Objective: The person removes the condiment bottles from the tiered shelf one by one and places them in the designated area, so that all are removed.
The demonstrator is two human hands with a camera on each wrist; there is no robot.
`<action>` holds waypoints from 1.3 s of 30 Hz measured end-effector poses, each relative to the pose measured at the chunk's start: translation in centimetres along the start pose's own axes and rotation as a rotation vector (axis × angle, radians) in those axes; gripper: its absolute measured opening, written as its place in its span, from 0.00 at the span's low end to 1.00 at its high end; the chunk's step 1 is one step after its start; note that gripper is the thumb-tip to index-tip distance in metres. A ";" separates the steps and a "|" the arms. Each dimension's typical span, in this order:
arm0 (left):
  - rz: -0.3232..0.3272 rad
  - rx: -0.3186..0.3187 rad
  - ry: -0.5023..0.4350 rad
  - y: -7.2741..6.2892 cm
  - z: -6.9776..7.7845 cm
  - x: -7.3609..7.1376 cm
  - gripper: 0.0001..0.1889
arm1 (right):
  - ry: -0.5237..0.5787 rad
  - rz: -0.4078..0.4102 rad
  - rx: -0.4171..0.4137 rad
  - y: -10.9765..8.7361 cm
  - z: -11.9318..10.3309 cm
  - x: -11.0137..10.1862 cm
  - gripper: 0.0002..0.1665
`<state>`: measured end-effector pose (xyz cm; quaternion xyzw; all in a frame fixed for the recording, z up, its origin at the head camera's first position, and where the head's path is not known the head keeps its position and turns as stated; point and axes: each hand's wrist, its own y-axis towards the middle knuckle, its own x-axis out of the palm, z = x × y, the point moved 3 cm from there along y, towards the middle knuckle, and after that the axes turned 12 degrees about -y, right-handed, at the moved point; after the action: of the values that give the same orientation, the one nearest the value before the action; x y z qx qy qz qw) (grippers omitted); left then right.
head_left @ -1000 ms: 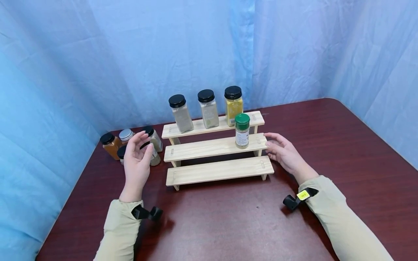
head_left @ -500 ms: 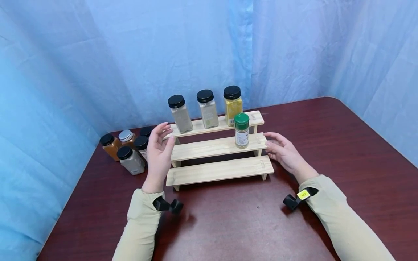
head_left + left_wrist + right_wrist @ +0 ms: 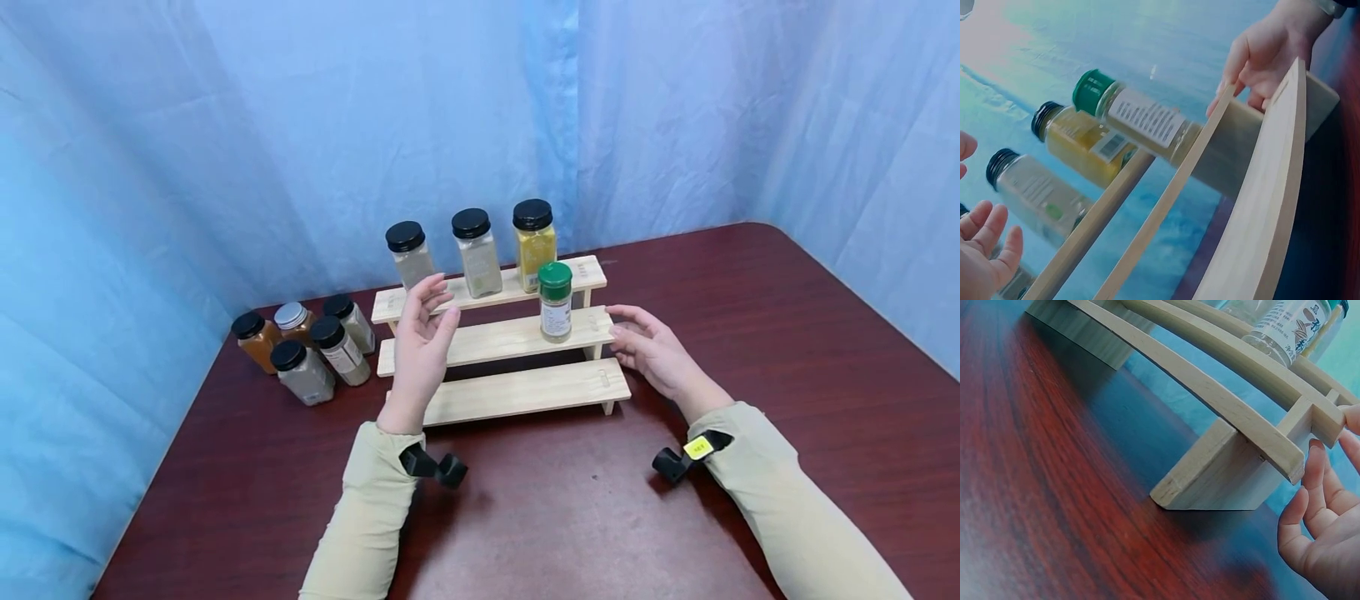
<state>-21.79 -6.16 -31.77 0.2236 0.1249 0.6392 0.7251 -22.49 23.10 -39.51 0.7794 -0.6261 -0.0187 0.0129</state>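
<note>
My left hand (image 3: 423,346) is raised in front of the left part of a three-step wooden rack (image 3: 510,396), fingers loosely bent and nothing in them. It overlaps the leftmost clear jar (image 3: 414,262) on the top step. My right hand (image 3: 656,354) is at the right end of the middle step, fingertips touching its edge; the right wrist view shows its other fingers (image 3: 1315,481) bent beside the rack's end. A green-capped spice jar (image 3: 556,304) stands on the middle step near that hand. Behind it on the top step are a yellow-filled jar (image 3: 535,250) and another clear jar (image 3: 478,258).
Several more jars stand together on the dark red table (image 3: 525,517) left of the rack, among them an orange-brown jar (image 3: 257,342), a silver-lidded jar (image 3: 295,321) and a labelled black-lidded jar (image 3: 343,354). A light blue curtain (image 3: 375,125) hangs behind the table.
My left hand has moved right, from in front of the jar group to in front of the rack, still holding nothing. The right hand and the jars have stayed in place.
</note>
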 end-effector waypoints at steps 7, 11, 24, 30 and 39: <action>-0.122 -0.063 0.076 0.2 -0.5 2.2 0.25 | -0.012 0.002 0.012 0.0 0.1 0.0 0.13; -0.186 -0.100 0.142 0.4 -0.7 3.7 0.27 | -0.012 0.004 0.006 0.0 0.2 -0.1 0.13; -0.283 -0.151 0.163 0.5 -1.9 7.1 0.32 | 0.028 -0.019 -0.023 0.2 0.3 0.0 0.13; -0.317 -0.132 0.158 0.7 -2.2 7.9 0.32 | 0.035 -0.024 -0.032 0.2 0.2 -0.1 0.13; -0.364 -0.092 0.146 1.2 -2.8 8.3 0.33 | 0.048 -0.029 -0.028 0.2 0.4 0.0 0.13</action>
<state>-22.88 2.58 -32.79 0.1169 0.1860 0.5171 0.8272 -22.71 23.11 -39.91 0.7883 -0.6140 -0.0089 0.0387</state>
